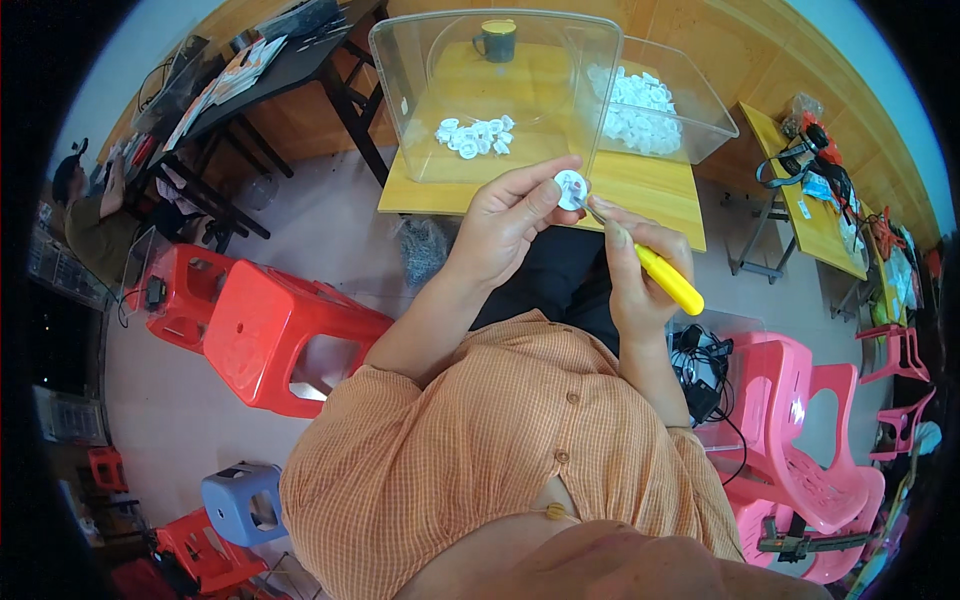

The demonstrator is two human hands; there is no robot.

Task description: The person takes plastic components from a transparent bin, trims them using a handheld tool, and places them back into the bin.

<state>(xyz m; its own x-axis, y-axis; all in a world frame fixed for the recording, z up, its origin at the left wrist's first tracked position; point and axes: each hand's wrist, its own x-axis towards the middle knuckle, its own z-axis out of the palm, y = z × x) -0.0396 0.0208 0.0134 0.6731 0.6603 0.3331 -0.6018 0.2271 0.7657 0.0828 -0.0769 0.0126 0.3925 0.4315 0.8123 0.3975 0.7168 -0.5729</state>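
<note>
Between the thumb and fingers of my left hand (507,222) is a small round white plastic part (570,190) with some dark detail on its face. My right hand (650,250) is closed around a tool with a thick yellow handle (671,281). The tool's thin metal tip touches or nearly touches the lower right rim of the round part; its exact shape is too small to tell. Beyond my hands, a heap of similar white parts (474,137) lies inside a clear plastic bin (398,100) on the yellow table (650,205).
A second clear bin (712,118) at the right holds many white parts (640,112). A dark mug (495,42) stands at the back. Red stools (255,335) are at my left, pink chairs (775,400) at my right. Another person (100,215) sits at the far left.
</note>
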